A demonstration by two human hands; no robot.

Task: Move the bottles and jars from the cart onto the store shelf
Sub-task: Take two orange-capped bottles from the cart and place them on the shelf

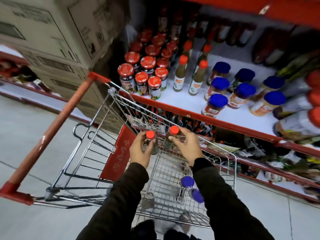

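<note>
My left hand (140, 150) grips a red-capped sauce bottle (150, 135) upright over the wire cart (232, 163). Beside it, my right hand (186, 146) holds a second red-capped bottle (173, 130) the same way. Both bottles are raised above the cart basket, just below the shelf's red front edge (173, 108). Two blue-lidded jars (187, 181) (197, 196) lie on the cart's floor. On the white shelf stand matching red-capped bottles (181, 73), red-lidded jam jars (141, 78) and blue-lidded jars (217, 103).
Stacked cardboard boxes (57, 42) stand on the floor left of the shelf. The cart's red handle (52, 130) reaches left across the grey floor. A lower shelf (259, 153) full of packets runs under the red edge. More red-lidded jars (314, 97) fill the shelf's right end.
</note>
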